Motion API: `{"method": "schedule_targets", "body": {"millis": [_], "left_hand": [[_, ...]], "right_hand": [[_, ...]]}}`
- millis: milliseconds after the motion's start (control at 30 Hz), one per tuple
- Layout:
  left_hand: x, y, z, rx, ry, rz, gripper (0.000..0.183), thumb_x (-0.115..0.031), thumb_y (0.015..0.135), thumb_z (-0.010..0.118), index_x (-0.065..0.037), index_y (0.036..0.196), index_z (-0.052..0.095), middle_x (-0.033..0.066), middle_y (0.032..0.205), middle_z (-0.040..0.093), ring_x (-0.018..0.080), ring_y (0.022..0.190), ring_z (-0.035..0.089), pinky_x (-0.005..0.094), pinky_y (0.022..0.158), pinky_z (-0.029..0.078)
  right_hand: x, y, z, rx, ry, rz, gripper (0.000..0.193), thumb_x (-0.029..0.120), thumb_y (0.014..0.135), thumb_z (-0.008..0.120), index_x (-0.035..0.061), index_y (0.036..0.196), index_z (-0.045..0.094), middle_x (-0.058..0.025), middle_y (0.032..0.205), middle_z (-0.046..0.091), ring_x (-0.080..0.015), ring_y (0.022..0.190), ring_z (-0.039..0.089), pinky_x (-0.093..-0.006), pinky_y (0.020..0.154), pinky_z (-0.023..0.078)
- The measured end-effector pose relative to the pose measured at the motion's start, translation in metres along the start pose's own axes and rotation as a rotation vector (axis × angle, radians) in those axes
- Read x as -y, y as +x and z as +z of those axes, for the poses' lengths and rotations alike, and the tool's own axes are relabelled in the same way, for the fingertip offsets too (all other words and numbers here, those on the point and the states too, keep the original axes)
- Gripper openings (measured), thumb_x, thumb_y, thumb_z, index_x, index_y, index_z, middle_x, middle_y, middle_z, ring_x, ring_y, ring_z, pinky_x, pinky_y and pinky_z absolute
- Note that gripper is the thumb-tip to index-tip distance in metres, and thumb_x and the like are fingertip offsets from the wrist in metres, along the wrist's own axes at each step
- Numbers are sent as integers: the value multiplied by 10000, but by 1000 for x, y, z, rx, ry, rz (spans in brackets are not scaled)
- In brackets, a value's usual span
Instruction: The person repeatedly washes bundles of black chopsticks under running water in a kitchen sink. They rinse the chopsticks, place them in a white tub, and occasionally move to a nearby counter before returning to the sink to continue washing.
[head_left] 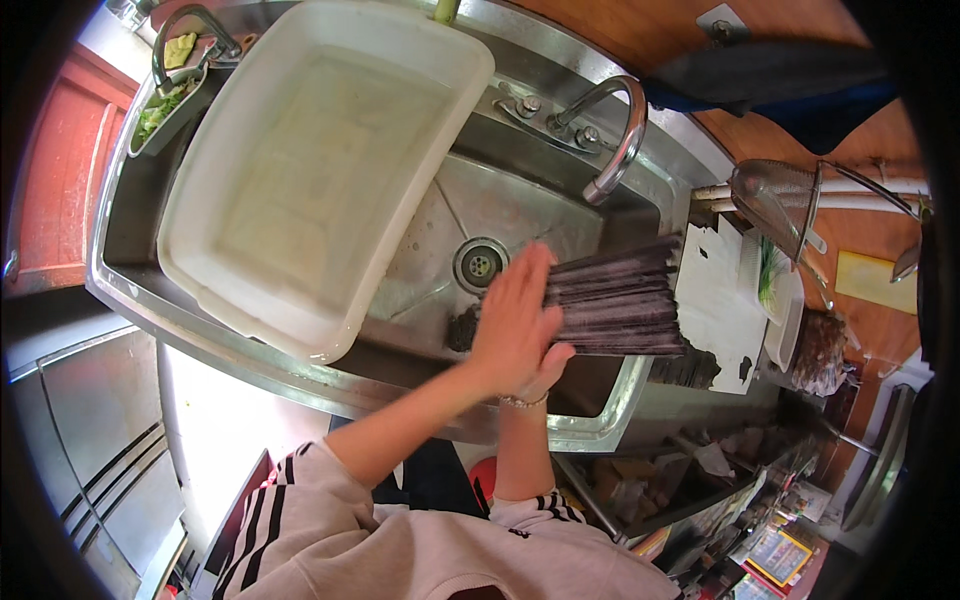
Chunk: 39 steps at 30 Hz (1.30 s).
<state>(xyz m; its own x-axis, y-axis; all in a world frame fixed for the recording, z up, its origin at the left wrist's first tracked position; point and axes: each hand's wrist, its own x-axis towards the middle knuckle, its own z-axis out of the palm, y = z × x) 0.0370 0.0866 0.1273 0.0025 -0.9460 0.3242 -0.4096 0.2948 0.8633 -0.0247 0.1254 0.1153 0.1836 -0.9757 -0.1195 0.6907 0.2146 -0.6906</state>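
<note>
A dark purple-black streaked bundle point(620, 300), stringy and ragged at its edges, stretches rightward from my hands across the right side of the sink. Its kind is unclear. My left hand point(515, 325) is flat with its fingers straight, lying over the bundle's near end and crossing my right hand. A small dark frayed part point(462, 328) pokes out on the left of that hand. Of my right hand point(548, 368), with a bracelet at the wrist, the thumb shows against the bundle's lower edge. Its other fingers are hidden under my left hand and the bundle.
A big white tub point(185, 235) with cloudy water fills the left of the steel sink point(500, 195). A curved faucet point(635, 120) reaches over the right basin, beside the drain point(481, 265). On the right are a white board point(715, 300), a wire strainer point(770, 205) and greens in a tray.
</note>
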Motion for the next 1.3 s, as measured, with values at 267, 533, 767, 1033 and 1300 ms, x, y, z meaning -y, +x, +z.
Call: {"method": "schedule_targets", "body": {"millis": [267,533,767,1033,1300], "left_hand": [[-20,4,-9,158,160,-272,448,-237,880,462,-102,1307,472,186,1361,414,415,1146,459,472,990,333],[0,-1,-2,126,258,-185,427,-265,878,458,-153,1286,517,197,1445,313,368,1126,495,526,884,400],[6,7,-6,-20,222,-302,542,-346,865,472,-140,1364,435,205,1502,171,441,1351,217,625,996,246],[20,1,2,-104,-89,-418,612,-249,915,398,36,1421,206,233,1495,162,365,1393,147,565,1084,127],[38,-51,-5,50,242,-217,347,-152,857,516,-43,1174,606,142,1439,364,365,1345,290,598,1048,192]], "right_hand": [[3,10,5,32,41,26,956,698,814,438,61,1465,147,-67,1525,170,-239,1388,199,-411,1120,183],[2,16,4,-42,52,-1,951,686,813,456,97,1476,115,-28,1538,121,-227,1397,165,-406,1129,160],[1,11,7,127,170,72,965,670,802,502,103,1478,113,-29,1540,112,-218,1407,142,-406,1133,148],[-20,20,-15,176,14,64,865,664,872,361,116,1484,92,-60,1540,111,-214,1408,130,-380,1136,108],[18,81,-18,-675,38,-69,347,343,950,510,94,709,490,8,622,436,-101,556,413,-261,562,396]]}}
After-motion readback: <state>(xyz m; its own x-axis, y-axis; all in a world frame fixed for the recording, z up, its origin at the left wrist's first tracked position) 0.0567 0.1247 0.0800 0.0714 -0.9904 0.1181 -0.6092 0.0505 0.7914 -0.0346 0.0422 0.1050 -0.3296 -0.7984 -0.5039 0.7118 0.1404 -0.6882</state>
